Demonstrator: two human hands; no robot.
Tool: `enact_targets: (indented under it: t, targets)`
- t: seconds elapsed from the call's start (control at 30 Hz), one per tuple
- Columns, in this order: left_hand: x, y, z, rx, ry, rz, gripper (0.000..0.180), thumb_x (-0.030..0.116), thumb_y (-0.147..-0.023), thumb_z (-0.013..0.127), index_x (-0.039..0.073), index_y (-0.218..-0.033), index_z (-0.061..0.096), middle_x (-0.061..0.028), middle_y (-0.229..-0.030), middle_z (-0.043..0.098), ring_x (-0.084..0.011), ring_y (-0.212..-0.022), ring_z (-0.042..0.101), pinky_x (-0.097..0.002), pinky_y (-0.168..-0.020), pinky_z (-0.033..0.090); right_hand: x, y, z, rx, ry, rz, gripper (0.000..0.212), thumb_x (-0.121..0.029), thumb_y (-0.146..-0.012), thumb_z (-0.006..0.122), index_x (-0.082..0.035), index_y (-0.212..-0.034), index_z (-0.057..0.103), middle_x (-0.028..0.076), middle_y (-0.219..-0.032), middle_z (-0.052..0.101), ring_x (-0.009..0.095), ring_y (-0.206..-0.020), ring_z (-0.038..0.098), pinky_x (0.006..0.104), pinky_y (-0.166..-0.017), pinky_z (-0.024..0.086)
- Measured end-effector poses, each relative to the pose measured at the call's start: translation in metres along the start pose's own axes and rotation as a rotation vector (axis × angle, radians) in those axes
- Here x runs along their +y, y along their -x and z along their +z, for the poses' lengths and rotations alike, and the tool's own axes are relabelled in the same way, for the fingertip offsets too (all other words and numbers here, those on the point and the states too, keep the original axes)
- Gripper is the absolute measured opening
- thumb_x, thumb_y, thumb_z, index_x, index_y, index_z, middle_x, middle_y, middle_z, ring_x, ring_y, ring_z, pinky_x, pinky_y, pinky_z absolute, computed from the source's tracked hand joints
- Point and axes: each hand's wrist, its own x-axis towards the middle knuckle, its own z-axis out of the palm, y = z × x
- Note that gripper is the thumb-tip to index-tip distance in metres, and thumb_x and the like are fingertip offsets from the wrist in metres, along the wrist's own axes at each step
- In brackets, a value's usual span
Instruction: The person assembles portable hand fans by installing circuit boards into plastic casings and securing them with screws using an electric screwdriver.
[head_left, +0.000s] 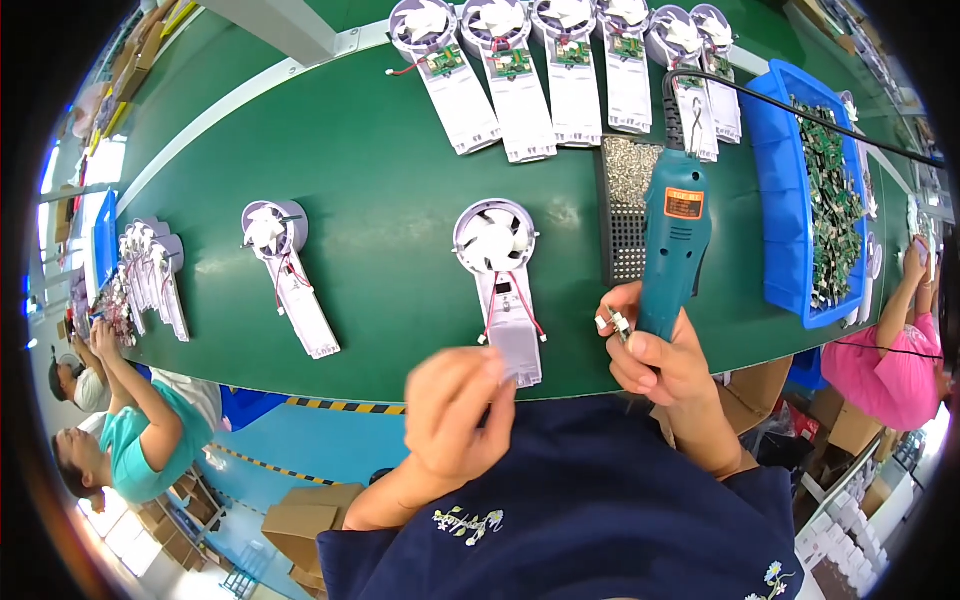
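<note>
My right hand (660, 365) is closed round the lower end of a teal electric screwdriver (676, 240) whose cable leads up from its top. Between its fingers is a small white and metal piece (615, 323), too small to name. Blurred by motion, my left hand (455, 405) hovers by the handle end of an open white handheld fan housing (515, 345); its fingers look curled, and whether they hold anything is unclear. This housing lies on the green table with its round fan head (496, 238) away from me. Two red-and-black leads with white plugs lie along its handle.
A similar fan housing (290, 270) lies to the left. Several with green boards (512, 65) line the back. A black tray of small metal parts (628, 215) sits beside the screwdriver; a blue bin (785, 200) holds circuit boards. Co-workers sit at both sides.
</note>
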Motion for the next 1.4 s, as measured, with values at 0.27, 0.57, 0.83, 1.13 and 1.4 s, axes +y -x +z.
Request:
enact_targets:
  t: [0.27, 0.57, 0.83, 1.13, 1.4]
  targets:
    - [-0.02, -0.022, 0.015, -0.144, 0.042, -0.289, 0.062, 0.0, -0.068, 0.084, 0.002, -0.126, 0.062, -0.0085, -0.091, 0.06, -0.0188, -0.072, 0.057, -0.0297, -0.062, 0.05, 0.002, -0.005, 0.016, 0.173, 0.279, -0.02, 0.036, -0.001, -0.089, 0.068, 0.002, -0.123, 0.057, 0.007, -0.101, 0.063, 0.003, -0.049, 0.046, 0.0206, -0.041, 0.033]
    - [-0.036, -0.046, 0.019, -0.218, -0.036, -0.007, 0.032, 0.0, -0.073, 0.076, 0.006, -0.104, 0.069, -0.0037, -0.076, 0.053, -0.0209, -0.064, 0.055, -0.0349, -0.054, 0.044, 0.002, -0.017, 0.038, 0.229, 0.332, 0.02, 0.036, -0.002, -0.087, 0.071, 0.003, -0.121, 0.059, 0.005, -0.095, 0.063, 0.003, -0.05, 0.046, 0.0202, -0.043, 0.034]
    - [-0.044, -0.04, 0.022, 0.024, 0.178, -0.207, 0.018, -0.006, -0.083, 0.069, 0.001, -0.097, 0.061, -0.0086, -0.089, 0.06, -0.0246, -0.073, 0.062, -0.0325, -0.059, 0.051, 0.002, -0.023, 0.051, 0.285, 0.785, -0.19, 0.037, 0.0, -0.083, 0.075, 0.001, -0.118, 0.063, 0.0, -0.093, 0.064, 0.0, -0.066, 0.051, 0.0188, -0.06, 0.042]
    - [-0.045, -0.032, 0.028, 0.042, 0.417, -0.516, 0.011, -0.007, -0.091, 0.055, -0.003, -0.101, 0.057, -0.014, -0.091, 0.062, -0.0258, -0.073, 0.062, -0.0326, -0.063, 0.049, 0.009, -0.048, 0.053, 0.143, 1.269, -0.425, 0.034, -0.002, -0.077, 0.077, 0.004, -0.108, 0.063, 0.01, -0.101, 0.061, 0.02, -0.089, 0.063, 0.0298, -0.078, 0.049]
    - [-0.055, -0.031, 0.018, -0.035, 0.577, -0.48, 0.009, -0.01, -0.088, 0.052, -0.003, -0.092, 0.057, -0.012, -0.088, 0.059, -0.022, -0.072, 0.057, -0.0316, -0.061, 0.045, 0.009, -0.05, 0.054, 0.151, 1.344, -0.338, 0.033, -0.001, -0.077, 0.076, 0.002, -0.107, 0.064, 0.011, -0.102, 0.062, 0.022, -0.09, 0.064, 0.0307, -0.078, 0.05]
